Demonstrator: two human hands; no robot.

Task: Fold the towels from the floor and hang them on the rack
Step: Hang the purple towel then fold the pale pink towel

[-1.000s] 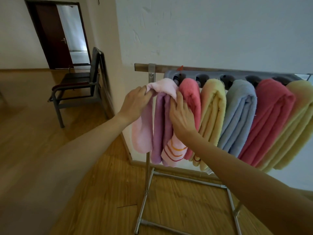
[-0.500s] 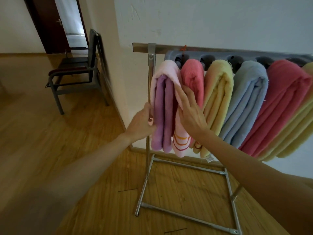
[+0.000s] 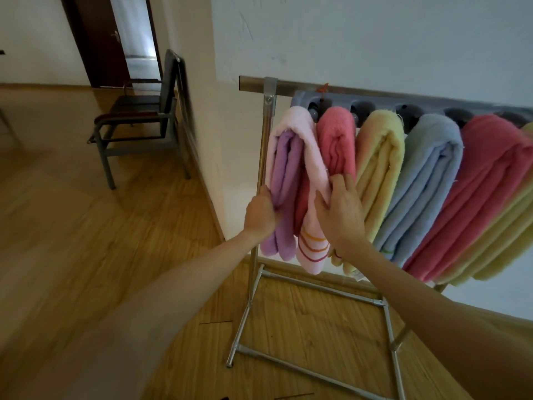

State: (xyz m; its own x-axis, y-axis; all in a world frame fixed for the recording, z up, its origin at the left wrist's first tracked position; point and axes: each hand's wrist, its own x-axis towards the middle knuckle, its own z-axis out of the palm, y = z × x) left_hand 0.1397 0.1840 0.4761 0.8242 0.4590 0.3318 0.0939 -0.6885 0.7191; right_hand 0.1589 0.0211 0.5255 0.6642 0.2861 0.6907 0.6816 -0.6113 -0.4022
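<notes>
My left hand [image 3: 259,216] grips pink towel [image 3: 300,145] edge, right hand [image 3: 340,210] flat on it; smooth downward evenly w/ both so layers align on rack [image 3: 269,90].

Left hand [image 3: 261,216] dropped from the top fold of the pale pink terry towel with orange stripes [image 3: 310,180] to its lower left edge, now gripping the purple inner layers. Right hand [image 3: 340,210] slid down the same towel's right side, fingers now spread flat low on it. Towel hangs narrower, folds pulled together.
</notes>
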